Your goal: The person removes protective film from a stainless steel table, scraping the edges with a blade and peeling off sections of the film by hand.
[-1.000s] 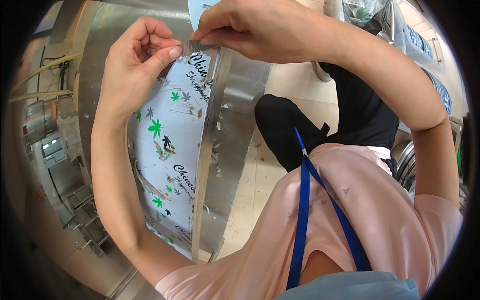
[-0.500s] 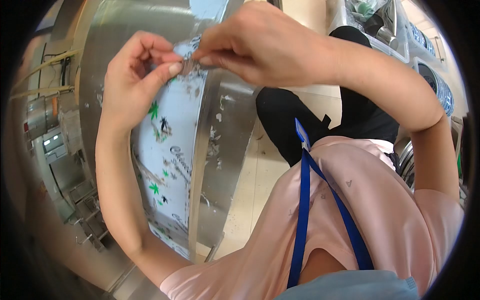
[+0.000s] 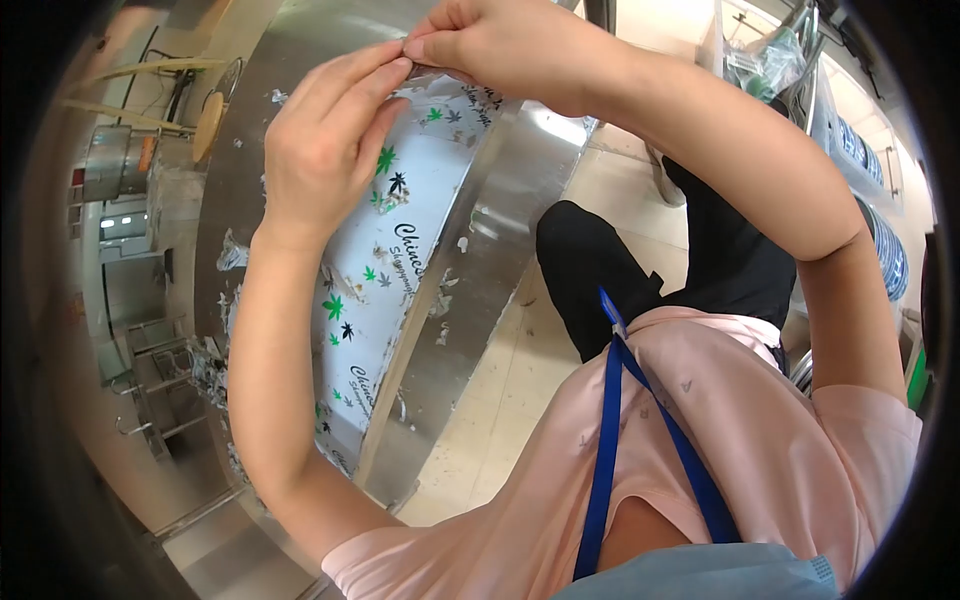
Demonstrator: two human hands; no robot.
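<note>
The right hand [image 3: 490, 50], one of two bare hands, pinches one thin, dark strip [image 3: 430, 71], its material too small to make out. Meeting it fingertip to fingertip is the left hand [image 3: 325, 140], its fingers stretched toward the strip; whether its thumb presses there, I cannot tell. Below the hands, one white sheet printed with green and black leaves and "Chinese" lettering [image 3: 408, 240] lies on a metal worktop [image 3: 500, 205], scraps scattered around it. Beyond the right forearm, two stacks of blue-patterned dishes [image 3: 885, 255] stand in clear bins; nearer the body, one blue lanyard [image 3: 602, 450] hangs over tiled floor [image 3: 515, 365].
</note>
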